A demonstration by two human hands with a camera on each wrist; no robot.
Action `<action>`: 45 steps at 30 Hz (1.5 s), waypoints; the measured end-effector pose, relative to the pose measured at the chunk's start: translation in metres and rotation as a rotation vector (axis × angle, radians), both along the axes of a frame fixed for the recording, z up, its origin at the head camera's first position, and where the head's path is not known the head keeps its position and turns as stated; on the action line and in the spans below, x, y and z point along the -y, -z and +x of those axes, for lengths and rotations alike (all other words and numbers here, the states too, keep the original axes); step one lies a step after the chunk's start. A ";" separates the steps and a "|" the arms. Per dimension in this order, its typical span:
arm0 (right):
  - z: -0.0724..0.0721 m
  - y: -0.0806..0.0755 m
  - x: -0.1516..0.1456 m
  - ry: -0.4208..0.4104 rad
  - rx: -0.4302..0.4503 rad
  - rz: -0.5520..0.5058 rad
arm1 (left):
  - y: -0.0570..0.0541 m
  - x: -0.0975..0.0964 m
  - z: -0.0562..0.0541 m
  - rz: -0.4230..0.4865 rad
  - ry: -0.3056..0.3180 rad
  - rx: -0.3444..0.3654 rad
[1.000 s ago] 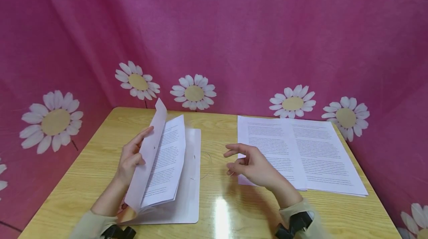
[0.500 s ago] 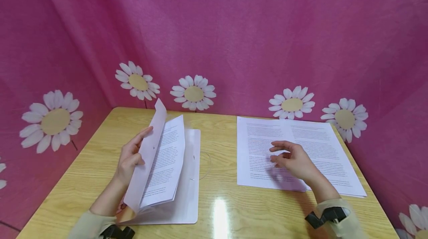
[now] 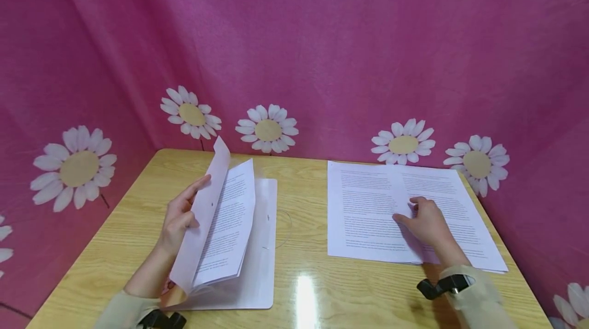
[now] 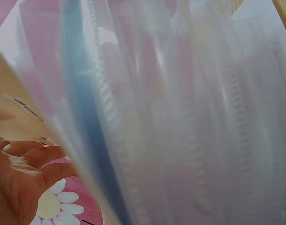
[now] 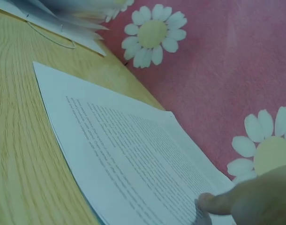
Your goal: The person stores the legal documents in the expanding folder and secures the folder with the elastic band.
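On the left of the table, a white folder [image 3: 259, 273] lies with its front cover [image 3: 204, 216] raised. My left hand [image 3: 177, 221] grips that cover, thumb on the inner face and index finger along its edge. Printed pages [image 3: 225, 227] stand tilted inside it. In the left wrist view, clear plastic sleeves [image 4: 180, 117] fan out beside the hand [image 4: 21, 178]. My right hand [image 3: 428, 221] is over two printed paper stacks on the right. Its thumb [image 5: 215, 204] reaches onto the left stack [image 3: 368, 216], near where it meets the right stack [image 3: 465, 227].
A thin elastic loop [image 3: 290, 227] extends from the folder's right edge onto the wooden table [image 3: 299, 181]. Behind the table hangs a pink curtain [image 3: 313, 63] with daisies. The paper stacks reach the table's back edge.
My right hand has moved right from between the folder and the papers, then lowered to where the two stacks meet. The left hand and the raised cover have stayed put.
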State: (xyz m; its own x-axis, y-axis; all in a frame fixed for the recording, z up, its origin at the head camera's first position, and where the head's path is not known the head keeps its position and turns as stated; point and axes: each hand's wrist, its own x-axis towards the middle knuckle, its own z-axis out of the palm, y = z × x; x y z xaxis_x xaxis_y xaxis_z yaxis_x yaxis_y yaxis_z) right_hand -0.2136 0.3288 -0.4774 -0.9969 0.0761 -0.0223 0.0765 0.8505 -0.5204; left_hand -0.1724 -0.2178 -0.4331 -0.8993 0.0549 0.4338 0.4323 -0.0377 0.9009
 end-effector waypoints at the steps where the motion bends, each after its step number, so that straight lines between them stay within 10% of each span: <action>1: -0.001 0.000 0.000 0.015 0.009 0.018 | 0.000 0.000 0.000 0.002 0.002 0.001; 17: -0.010 -0.010 0.003 0.097 0.239 -0.012 | -0.003 -0.001 0.001 -0.010 -0.021 0.027; 25: -0.009 -0.009 0.002 0.030 0.181 -0.088 | -0.002 0.000 0.001 -0.022 -0.025 0.039; 39: -0.005 -0.003 -0.021 -0.169 0.332 -0.653 | 0.000 0.000 -0.002 -0.014 0.001 0.007; 45: -0.003 0.002 -0.026 -0.219 0.361 -0.741 | 0.000 0.000 -0.002 -0.023 -0.002 0.013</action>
